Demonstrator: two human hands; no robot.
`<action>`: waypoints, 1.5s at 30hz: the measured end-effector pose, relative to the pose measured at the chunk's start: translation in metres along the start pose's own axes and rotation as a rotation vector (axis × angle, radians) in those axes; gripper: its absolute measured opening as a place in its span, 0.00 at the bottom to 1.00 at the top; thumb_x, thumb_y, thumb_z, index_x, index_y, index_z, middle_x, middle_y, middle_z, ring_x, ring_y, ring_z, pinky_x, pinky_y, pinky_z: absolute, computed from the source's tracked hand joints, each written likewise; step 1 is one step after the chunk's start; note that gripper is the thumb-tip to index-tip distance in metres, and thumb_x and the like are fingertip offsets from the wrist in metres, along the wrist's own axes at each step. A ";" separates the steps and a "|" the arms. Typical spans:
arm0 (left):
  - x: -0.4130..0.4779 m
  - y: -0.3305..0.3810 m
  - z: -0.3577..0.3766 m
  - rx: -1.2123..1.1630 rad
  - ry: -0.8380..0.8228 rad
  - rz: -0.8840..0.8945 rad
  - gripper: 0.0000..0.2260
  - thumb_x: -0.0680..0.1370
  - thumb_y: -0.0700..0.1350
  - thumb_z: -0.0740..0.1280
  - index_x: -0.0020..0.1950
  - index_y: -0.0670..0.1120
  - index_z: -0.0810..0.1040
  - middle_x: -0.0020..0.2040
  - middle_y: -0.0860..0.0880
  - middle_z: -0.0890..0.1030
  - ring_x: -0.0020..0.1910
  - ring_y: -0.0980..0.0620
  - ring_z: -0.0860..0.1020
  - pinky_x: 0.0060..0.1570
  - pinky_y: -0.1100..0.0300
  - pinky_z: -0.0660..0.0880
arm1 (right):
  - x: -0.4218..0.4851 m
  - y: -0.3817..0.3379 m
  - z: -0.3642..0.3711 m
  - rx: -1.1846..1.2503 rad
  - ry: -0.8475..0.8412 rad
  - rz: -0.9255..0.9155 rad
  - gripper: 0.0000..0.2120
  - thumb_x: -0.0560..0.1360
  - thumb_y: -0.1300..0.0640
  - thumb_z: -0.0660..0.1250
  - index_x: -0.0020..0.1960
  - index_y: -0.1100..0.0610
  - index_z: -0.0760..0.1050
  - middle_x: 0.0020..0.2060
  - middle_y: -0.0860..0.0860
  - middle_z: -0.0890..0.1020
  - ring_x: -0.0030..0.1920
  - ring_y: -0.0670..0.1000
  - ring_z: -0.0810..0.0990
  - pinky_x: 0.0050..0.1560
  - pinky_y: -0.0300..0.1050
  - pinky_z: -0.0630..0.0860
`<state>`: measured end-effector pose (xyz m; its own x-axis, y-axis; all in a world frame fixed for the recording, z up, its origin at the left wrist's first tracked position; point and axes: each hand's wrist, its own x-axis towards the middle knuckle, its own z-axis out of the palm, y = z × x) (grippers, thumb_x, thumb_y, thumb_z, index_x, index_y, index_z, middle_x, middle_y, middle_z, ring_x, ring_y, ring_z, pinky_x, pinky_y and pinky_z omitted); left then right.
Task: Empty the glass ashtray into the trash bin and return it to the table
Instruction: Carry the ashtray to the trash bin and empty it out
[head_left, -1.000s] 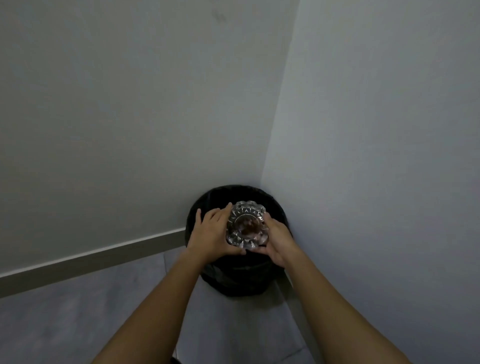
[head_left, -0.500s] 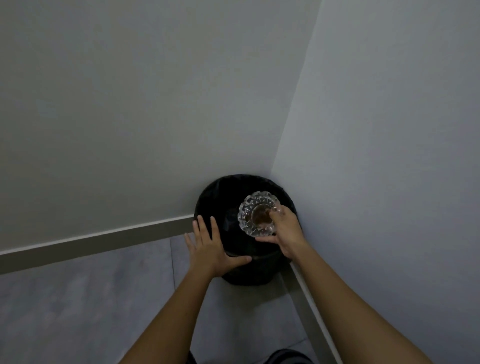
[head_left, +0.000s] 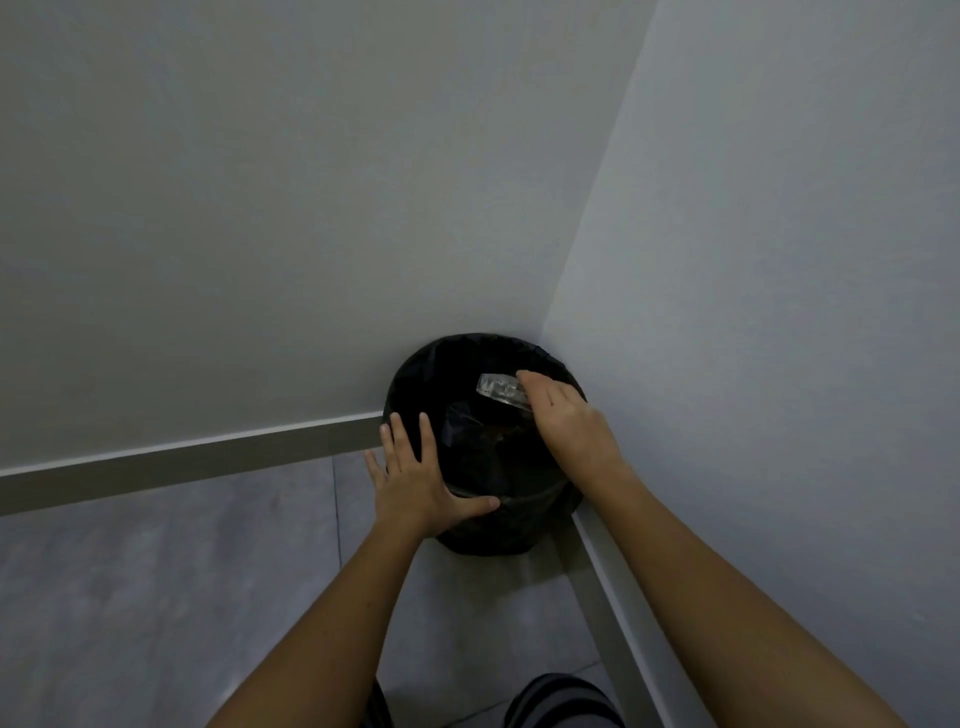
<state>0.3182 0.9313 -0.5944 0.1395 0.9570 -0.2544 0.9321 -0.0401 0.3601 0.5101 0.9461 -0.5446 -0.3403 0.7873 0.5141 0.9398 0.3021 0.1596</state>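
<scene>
A black bin (head_left: 485, 447) with a dark bag inside is seen in the corner where two walls meet. A glass ashtray (head_left: 501, 391) is held over the bin's mouth, near its 1 o'clock side, tipped so that only its edge is seen. It is gripped by the right hand (head_left: 569, 423), with the fingers closed around it. The left hand (head_left: 418, 480) is laid flat and open on the bin's rim at 8 o'clock, and nothing is held in it.
</scene>
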 end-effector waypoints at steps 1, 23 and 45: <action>0.000 0.000 0.000 -0.003 0.002 0.001 0.63 0.60 0.76 0.65 0.76 0.46 0.31 0.76 0.38 0.31 0.76 0.39 0.33 0.72 0.39 0.37 | -0.001 0.001 -0.001 -0.057 0.031 -0.042 0.18 0.71 0.65 0.60 0.61 0.63 0.75 0.49 0.57 0.85 0.44 0.58 0.85 0.28 0.47 0.83; -0.001 0.005 -0.001 0.028 0.016 -0.049 0.63 0.59 0.77 0.64 0.77 0.45 0.33 0.77 0.39 0.33 0.76 0.40 0.34 0.73 0.40 0.39 | -0.046 0.029 0.006 -0.221 -0.061 -0.422 0.15 0.80 0.63 0.51 0.57 0.58 0.75 0.47 0.53 0.84 0.41 0.57 0.83 0.25 0.48 0.80; -0.002 0.009 -0.003 0.051 0.030 -0.041 0.64 0.58 0.79 0.63 0.77 0.46 0.34 0.77 0.39 0.33 0.76 0.40 0.34 0.73 0.39 0.40 | -0.060 0.017 -0.003 -0.236 -0.163 -0.468 0.14 0.76 0.60 0.58 0.58 0.59 0.76 0.48 0.55 0.84 0.41 0.59 0.83 0.25 0.51 0.80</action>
<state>0.3255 0.9300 -0.5884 0.0912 0.9663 -0.2406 0.9527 -0.0143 0.3036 0.5468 0.9023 -0.5705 -0.7064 0.6763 0.2086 0.6616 0.5263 0.5341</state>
